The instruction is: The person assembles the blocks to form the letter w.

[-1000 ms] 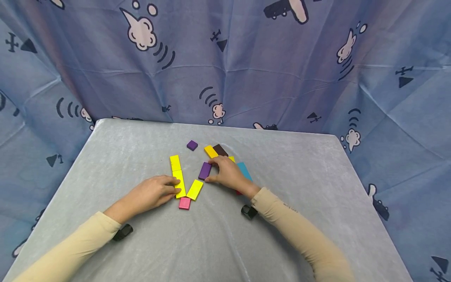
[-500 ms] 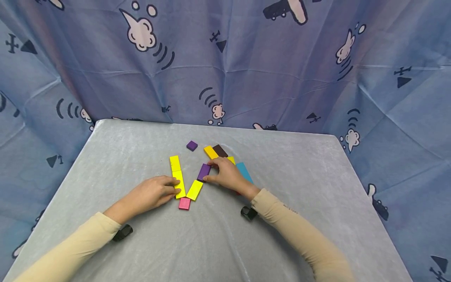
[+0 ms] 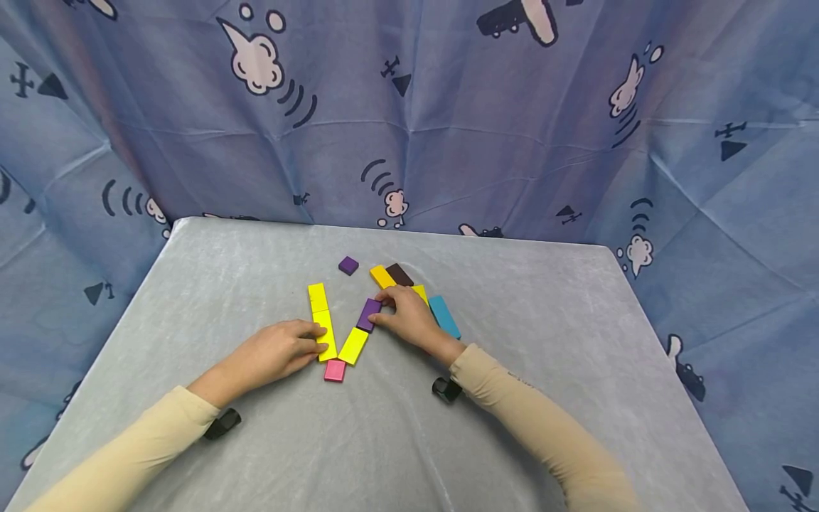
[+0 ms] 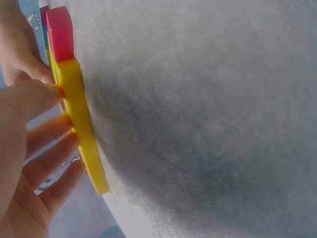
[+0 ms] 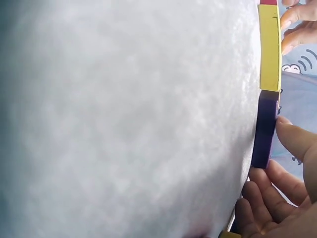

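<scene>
In the head view my left hand (image 3: 278, 348) rests its fingertips on a long yellow block (image 3: 331, 339). A shorter yellow block (image 3: 318, 297) adjoins its far end, and a pink block (image 3: 335, 370) lies at its near end. From there another yellow block (image 3: 353, 346) slants off to the right, forming a V. My right hand (image 3: 412, 318) pinches a purple block (image 3: 370, 307) between thumb and index finger at that slanted block's far end. In the right wrist view the purple block (image 5: 266, 129) lines up end to end with the yellow block (image 5: 270, 47).
Beyond the right hand lie an orange-yellow block (image 3: 382, 276), a dark brown block (image 3: 399, 274), a partly covered yellow block (image 3: 420, 291) and a blue block (image 3: 444, 316). A small purple block (image 3: 348, 265) lies farther back. A patterned blue curtain (image 3: 448, 171) hangs behind the grey-covered table (image 3: 256, 462).
My right hand has drawn the purple block slightly left and nearer, up to the slanted yellow block's end. More of the blue block shows. The left hand stays in place.
</scene>
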{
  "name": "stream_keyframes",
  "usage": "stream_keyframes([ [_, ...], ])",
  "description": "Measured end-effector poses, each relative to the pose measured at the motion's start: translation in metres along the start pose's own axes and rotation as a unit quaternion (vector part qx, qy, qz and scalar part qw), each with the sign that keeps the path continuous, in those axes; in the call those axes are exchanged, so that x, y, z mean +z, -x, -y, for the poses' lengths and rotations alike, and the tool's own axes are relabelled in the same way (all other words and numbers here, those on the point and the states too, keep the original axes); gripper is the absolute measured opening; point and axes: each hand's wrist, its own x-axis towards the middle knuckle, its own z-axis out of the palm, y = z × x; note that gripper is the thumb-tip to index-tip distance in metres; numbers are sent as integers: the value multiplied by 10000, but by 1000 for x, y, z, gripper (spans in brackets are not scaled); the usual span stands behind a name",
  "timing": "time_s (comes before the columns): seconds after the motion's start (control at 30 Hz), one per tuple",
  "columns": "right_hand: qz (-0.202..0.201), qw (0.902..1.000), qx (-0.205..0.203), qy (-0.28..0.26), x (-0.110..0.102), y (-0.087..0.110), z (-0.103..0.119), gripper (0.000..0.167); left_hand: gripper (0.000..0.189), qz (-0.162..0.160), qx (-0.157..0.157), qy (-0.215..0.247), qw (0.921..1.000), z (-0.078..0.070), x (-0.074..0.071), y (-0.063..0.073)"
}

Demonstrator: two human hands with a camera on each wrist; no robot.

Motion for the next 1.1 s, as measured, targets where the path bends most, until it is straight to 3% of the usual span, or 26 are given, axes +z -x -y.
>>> stream_keyframes([
  [1.1, 41, 10000, -79, 41, 3, 0, -2, 41, 23, -104, 50, 9, 9999, 1, 1, 1],
])
